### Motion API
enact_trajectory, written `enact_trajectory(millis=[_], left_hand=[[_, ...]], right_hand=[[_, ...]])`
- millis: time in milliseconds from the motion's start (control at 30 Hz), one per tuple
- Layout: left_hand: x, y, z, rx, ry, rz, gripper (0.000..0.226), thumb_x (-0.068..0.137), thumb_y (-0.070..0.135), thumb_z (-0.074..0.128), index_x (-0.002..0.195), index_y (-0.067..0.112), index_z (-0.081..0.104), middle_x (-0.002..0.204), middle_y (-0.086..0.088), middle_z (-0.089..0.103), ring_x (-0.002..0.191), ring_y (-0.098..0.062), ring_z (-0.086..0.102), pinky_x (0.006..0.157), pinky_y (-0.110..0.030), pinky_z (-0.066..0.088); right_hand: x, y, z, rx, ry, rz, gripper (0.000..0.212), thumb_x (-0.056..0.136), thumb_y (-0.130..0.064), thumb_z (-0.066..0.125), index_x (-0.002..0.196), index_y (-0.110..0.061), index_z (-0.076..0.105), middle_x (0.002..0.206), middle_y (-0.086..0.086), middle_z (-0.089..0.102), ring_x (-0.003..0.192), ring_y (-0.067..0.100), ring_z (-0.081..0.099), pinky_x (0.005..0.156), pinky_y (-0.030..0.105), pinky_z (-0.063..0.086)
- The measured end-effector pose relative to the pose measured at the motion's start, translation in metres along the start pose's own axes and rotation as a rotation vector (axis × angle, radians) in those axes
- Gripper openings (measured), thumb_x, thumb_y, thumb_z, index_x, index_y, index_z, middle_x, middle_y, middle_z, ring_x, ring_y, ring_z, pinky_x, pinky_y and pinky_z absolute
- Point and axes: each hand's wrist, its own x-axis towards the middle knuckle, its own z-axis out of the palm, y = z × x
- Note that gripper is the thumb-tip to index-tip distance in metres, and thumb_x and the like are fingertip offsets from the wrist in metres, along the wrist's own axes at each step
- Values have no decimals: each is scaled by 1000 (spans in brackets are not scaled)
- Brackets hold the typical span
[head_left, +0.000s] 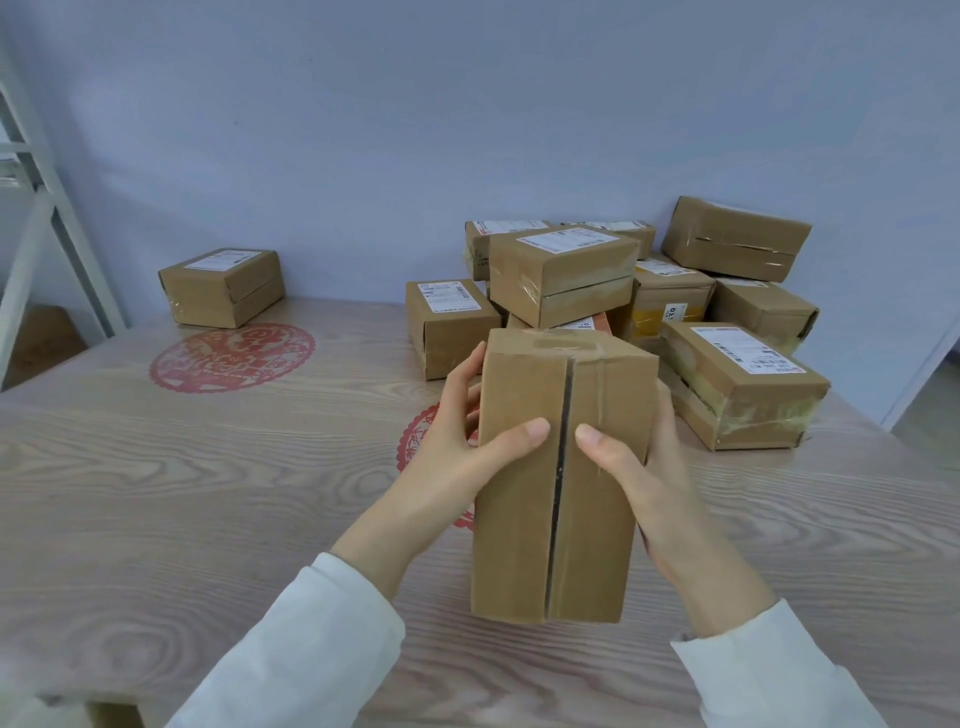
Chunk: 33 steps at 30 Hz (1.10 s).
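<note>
Box is held on end in both hands over the table, near centre and just in front of the pile. It looks lifted off the surface. The flap seam runs top to bottom on the facing side as a thin dark gap. The flaps are shut, there is clear tape on the top end, and the contents are not visible.

Left hand grips the left edge, thumb flat on the front face, fingers curled round the side. Right hand grips the right edge, thumb on the front just right of the seam, fingers hidden behind. The thumbs sit either side of the seam and do not touch.

The pile, back right against the wall, is cardboard boxes stacked loosely, all taped shut, nothing inside showing. Most carry white labels. The top box sits tilted on others. The near-right box lies flat on the table with heavy tape. One box has yellow tape. A lone box, back left and well apart from the pile, is sealed and labelled.

A red decal is on the table just in front of the lone box. A second decal is mostly hidden behind the left hand. A rack stands at far left.
</note>
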Motion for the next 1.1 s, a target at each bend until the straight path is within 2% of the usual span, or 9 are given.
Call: enact_trajectory(millis=[233,367,467,567,733,800,933,1033,1100], left_hand=[[-2,1,-2,114,-25,76,106,53,60,73,141,54,16,138,25,40,126,0,45,98,-37,50],[-3,5,-1,78,-21,76,96,52,62,71,130,65,16,138,24,43,124,-4,49,79,-26,57],[-3,5,-1,61,22,126,94,52,58,75,130,63,23,135,22,48,123,-8,52,69,-22,54],[-2,3,-1,105,20,199,105,53,53,80,142,49,23,141,22,44,128,-1,46,99,-29,48],[-4,7,-1,218,20,135,104,63,63,75,143,54,9,149,21,35,137,-4,35,106,-51,40],[-5,7,-1,203,4,105,103,62,65,71,141,56,7,138,30,43,129,6,42,104,-41,44],[-4,6,-2,105,-14,102,123,41,90,60,146,44,12,112,59,40,107,33,38,87,0,39],[0,1,-3,71,-44,48,120,50,79,70,150,35,21,141,29,43,123,11,45,107,-23,38],[0,-3,-4,66,-58,45,111,59,61,76,151,35,18,141,16,49,124,-2,51,109,-37,39]], right_hand=[[1,0,0,56,51,9,89,52,-60,64,134,-38,36,124,-14,57,104,-4,60,85,21,49],[0,-4,4,24,33,-16,77,53,-59,64,124,-50,34,123,-17,54,102,-9,58,78,13,50],[-2,-5,1,13,-14,-7,96,47,-68,72,131,-46,33,123,-20,54,101,-11,58,74,9,49],[-2,-3,-2,-6,-56,64,124,36,-91,63,142,-34,33,128,-14,57,114,0,57,94,24,49],[0,-3,-5,44,-28,81,97,58,-67,61,143,-28,37,124,-14,62,113,-1,58,104,28,43],[-2,-3,-4,38,-50,72,105,57,-71,68,146,-27,33,129,-12,60,118,1,55,105,29,42],[-5,-2,-2,28,-73,19,101,63,-51,82,142,-46,19,129,-31,46,108,-21,48,84,3,43],[-5,-1,-2,12,-94,-25,99,59,-45,74,142,-46,19,131,-31,44,113,-15,49,81,5,44],[-5,0,-2,21,-89,-24,97,65,-48,74,144,-41,19,133,-27,44,114,-14,49,82,7,45]])
